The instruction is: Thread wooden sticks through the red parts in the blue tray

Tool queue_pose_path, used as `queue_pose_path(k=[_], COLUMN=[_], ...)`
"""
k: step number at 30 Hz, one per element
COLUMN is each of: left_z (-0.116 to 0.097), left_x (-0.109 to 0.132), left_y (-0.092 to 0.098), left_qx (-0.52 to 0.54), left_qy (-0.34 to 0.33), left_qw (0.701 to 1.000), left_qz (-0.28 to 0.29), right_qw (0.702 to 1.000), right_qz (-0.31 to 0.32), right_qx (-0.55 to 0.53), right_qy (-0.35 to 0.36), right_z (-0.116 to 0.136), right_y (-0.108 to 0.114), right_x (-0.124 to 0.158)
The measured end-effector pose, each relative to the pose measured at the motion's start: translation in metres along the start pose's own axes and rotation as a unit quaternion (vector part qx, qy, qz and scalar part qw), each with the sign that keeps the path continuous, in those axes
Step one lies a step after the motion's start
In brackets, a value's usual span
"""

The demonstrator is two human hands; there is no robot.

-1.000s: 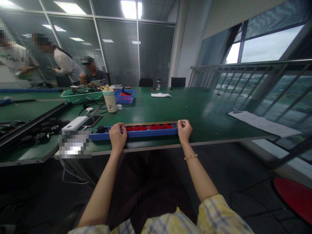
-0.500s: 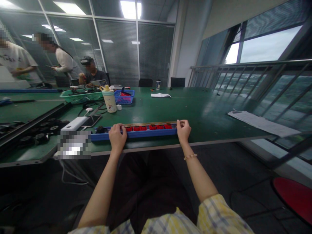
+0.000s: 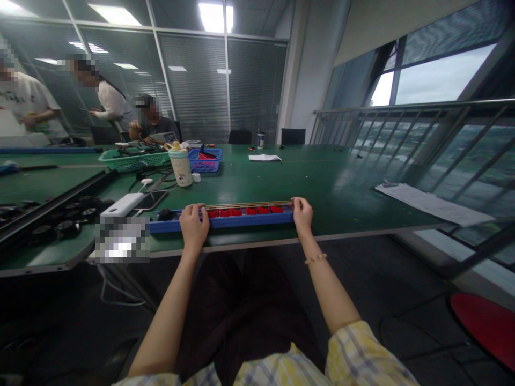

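Note:
Close to the table's near edge lies a long, narrow blue tray [image 3: 249, 220], with several red pieces [image 3: 263, 210] in a row inside. Thin tan rods [image 3: 241, 206] run lengthwise over it, between my two hands. My left hand [image 3: 193, 226] is over the tray's left part, its fingers and thumb closed at one end of the rods. At the tray's right end, my right hand [image 3: 303, 215] has its fingers pinched at the other end. My fingers hide both rod ends. A black part [image 3: 164, 214] sits in the tray's left end.
Left of the tray are a white power bank [image 3: 123, 205], a phone [image 3: 152, 200] and a black-edged area with several black parts [image 3: 69, 229]. Behind stand a cup [image 3: 181, 167], a green basket [image 3: 134, 160] and a blue basket [image 3: 206, 161]. Papers [image 3: 434, 202] lie at right.
My right hand has shifted very slightly at the tray's right end. My left hand and the tray look almost unmoved. A person at the back left has moved a little right.

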State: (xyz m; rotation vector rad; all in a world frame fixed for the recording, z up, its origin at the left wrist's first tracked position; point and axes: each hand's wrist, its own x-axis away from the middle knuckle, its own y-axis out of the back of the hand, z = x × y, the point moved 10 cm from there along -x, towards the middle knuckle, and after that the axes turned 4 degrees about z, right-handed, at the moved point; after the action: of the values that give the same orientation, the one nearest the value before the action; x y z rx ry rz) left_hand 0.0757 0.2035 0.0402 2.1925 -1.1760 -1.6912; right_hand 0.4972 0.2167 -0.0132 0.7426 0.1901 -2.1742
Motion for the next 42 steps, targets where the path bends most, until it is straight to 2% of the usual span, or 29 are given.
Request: queue_pose_path(k=[7, 18, 26, 33, 42], left_z=[0.002, -0.003, -0.005, -0.008, -0.011], left_x=[0.000, 0.001, 0.000, 0.001, 0.001], left_y=[-0.001, 0.003, 0.005, 0.002, -0.002], left_qx=[0.014, 0.028, 0.036, 0.060, 0.066], left_qy=[-0.001, -0.011, -0.016, -0.036, -0.050], left_qw=[1.000, 1.000, 0.999, 0.997, 0.996], left_qz=[-0.001, 0.005, 0.003, 0.015, 0.031], right_qw=[0.999, 0.988, 0.984, 0.987, 0.995], right_qz=[-0.028, -0.125, -0.151, -0.148, -0.076], right_qx=[-0.025, -0.077, -0.079, -0.052, -0.043], right_qy=[-0.009, -0.055, -0.050, -0.033, -0.044], right_z=[-0.007, -0.036, -0.038, -0.031, -0.033], right_y=[0.005, 0.022, 0.026, 0.029, 0.014], right_x=[-0.001, -0.001, 0.001, 0.003, -0.004])
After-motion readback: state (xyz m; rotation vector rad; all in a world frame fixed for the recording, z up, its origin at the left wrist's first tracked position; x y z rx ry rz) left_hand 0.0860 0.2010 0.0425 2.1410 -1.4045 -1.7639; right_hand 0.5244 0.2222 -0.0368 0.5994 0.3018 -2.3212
